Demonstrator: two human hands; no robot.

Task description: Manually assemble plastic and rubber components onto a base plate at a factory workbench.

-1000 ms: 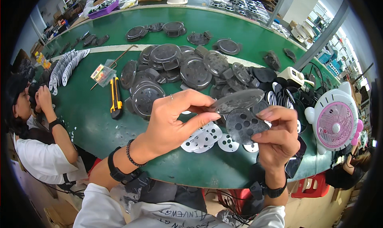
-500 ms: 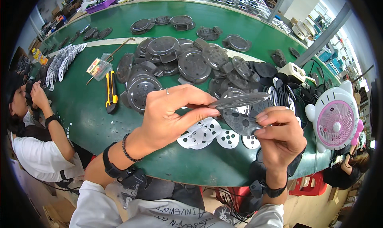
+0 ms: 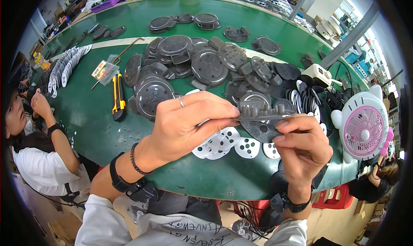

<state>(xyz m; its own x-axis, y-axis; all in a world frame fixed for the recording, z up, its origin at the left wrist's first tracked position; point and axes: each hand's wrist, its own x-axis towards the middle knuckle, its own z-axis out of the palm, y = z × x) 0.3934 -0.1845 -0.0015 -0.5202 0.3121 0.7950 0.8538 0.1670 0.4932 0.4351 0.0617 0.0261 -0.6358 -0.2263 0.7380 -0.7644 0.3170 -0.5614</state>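
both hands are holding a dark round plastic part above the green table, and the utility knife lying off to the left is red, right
Not quite: the utility knife is yellow and black, not red, as the head view shows. The rest holds: the left hand and right hand hold a dark round plastic part above the green table.

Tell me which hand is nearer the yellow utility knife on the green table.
Left. The left hand is raised just right of the yellow utility knife, pinching the dark round plastic part. The right hand holds that part's other side, farther right.

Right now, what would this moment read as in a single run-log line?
left hand: pinches grey round plastic part | right hand: grips same part | below: white perforated discs on green table | beside: pink fan
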